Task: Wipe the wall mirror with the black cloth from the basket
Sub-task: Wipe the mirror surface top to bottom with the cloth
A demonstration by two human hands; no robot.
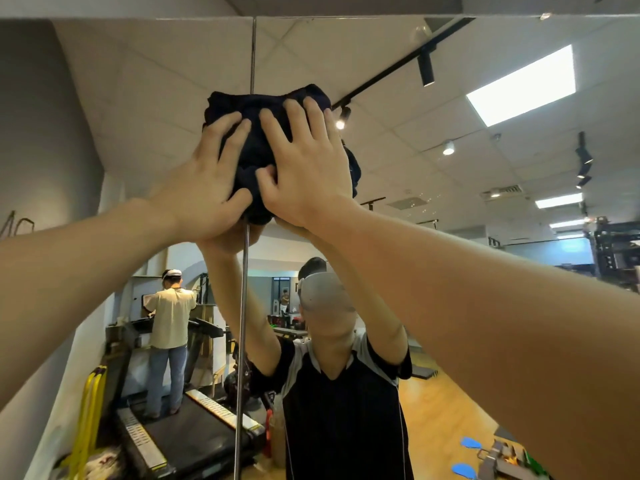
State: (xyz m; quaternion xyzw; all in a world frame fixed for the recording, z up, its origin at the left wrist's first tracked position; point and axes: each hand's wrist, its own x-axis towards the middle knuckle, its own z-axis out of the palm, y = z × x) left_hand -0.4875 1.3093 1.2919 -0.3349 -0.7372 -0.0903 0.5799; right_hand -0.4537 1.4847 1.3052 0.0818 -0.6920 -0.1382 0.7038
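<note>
While wiping high, left hand (211, 178) and right hand (304, 168) press bunched black cloth (256, 133) against wall mirror (450, 98), frame centre; fingers spread flat, spreading pressure over glass.

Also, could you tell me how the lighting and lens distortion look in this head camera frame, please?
Head view: the reflected ceiling panel is blown out white; wide-angle bending stretches both forearms at the edges; the black cloth, pressed on the mirror by left hand and right hand, shows little fold detail.
</note>
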